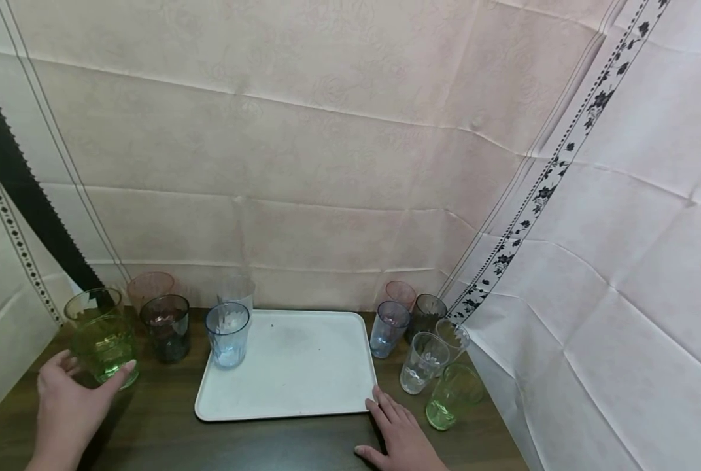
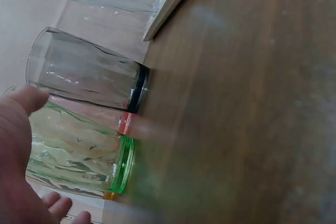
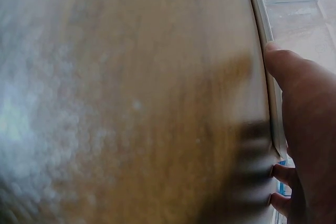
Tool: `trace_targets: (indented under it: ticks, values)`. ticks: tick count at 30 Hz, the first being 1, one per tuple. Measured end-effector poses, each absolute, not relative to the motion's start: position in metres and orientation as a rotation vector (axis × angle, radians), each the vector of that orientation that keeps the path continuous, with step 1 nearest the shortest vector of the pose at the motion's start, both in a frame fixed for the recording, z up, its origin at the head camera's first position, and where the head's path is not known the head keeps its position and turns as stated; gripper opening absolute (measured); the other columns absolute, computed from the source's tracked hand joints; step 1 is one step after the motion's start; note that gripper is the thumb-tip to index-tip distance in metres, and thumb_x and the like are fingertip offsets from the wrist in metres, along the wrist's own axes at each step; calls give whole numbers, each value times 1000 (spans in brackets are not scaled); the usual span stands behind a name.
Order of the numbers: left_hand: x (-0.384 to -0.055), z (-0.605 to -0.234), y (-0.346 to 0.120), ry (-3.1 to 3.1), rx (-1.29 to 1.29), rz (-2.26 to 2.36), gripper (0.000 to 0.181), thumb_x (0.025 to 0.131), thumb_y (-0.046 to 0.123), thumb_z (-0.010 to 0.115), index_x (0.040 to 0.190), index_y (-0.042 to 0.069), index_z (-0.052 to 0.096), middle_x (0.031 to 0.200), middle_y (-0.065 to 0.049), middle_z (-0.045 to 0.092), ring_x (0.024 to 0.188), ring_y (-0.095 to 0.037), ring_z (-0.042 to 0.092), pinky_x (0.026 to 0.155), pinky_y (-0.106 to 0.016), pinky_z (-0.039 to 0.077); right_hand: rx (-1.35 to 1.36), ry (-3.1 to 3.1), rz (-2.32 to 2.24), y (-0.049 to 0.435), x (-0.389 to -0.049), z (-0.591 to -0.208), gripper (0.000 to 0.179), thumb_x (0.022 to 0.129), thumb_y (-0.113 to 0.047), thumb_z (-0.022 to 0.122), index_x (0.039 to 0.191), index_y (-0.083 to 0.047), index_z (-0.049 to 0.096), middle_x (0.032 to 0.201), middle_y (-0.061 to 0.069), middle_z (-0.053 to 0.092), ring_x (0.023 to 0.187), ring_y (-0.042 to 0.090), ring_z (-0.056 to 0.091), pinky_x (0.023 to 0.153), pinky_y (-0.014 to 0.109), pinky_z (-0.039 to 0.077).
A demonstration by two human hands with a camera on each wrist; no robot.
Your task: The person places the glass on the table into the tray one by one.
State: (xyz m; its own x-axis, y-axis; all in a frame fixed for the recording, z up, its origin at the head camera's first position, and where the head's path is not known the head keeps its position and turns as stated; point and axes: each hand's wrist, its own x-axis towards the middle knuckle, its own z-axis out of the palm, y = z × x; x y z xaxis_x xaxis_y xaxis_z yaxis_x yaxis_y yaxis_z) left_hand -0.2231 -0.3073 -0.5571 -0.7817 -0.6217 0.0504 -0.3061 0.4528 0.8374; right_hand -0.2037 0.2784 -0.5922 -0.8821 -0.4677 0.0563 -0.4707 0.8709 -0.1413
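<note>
My left hand is at the front of a green glass on the left side of the table, thumb and fingers spread to either side of it. In the left wrist view the green glass stands upright on the wood, thumb near its upper part and fingers apart. Close by are a dark grey glass, a pink glass and a yellowish glass. My right hand lies with extended fingers at the front right corner of a white tray.
A blue glass stands on the tray's left part, a clear glass behind it. Right of the tray cluster a blue glass, a pink one, a dark one, clear ones and a green one. Cloth walls enclose the table.
</note>
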Motion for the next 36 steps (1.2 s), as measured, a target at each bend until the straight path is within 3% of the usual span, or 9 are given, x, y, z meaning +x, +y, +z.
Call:
trace_targets:
  ticks: [6,17,23,36]
  values:
    - [-229,-549,-306,-2270,770,-1306,123,83,59,79,166,4,6,161,-31,22,141,-51,31,105,-70,35,760,-3020,235,278,-203,-592,93,95,-82,42,161,-17,42,170,11,27,146,33,38,106,62,43]
    - [-232,-550,-306,-2237,735,-1247,109,86,54,78,162,1,21,156,-27,32,134,-46,44,85,-55,46,771,-2998,232,279,-203,-594,92,95,-81,42,161,-18,43,170,11,28,146,33,38,105,62,44]
    - [-233,-550,-306,-2244,694,-1245,107,87,51,78,163,1,21,157,-29,32,138,-50,39,98,-67,43,757,-3019,244,279,-203,-592,92,95,-81,41,161,-18,42,171,10,26,149,32,35,108,62,42]
    - [-231,-546,-305,-2273,722,-1251,109,87,54,77,162,-2,20,155,-31,32,138,-51,38,99,-69,42,727,-3042,240,279,-204,-595,93,93,-83,42,162,-20,41,171,7,25,150,29,33,110,60,41]
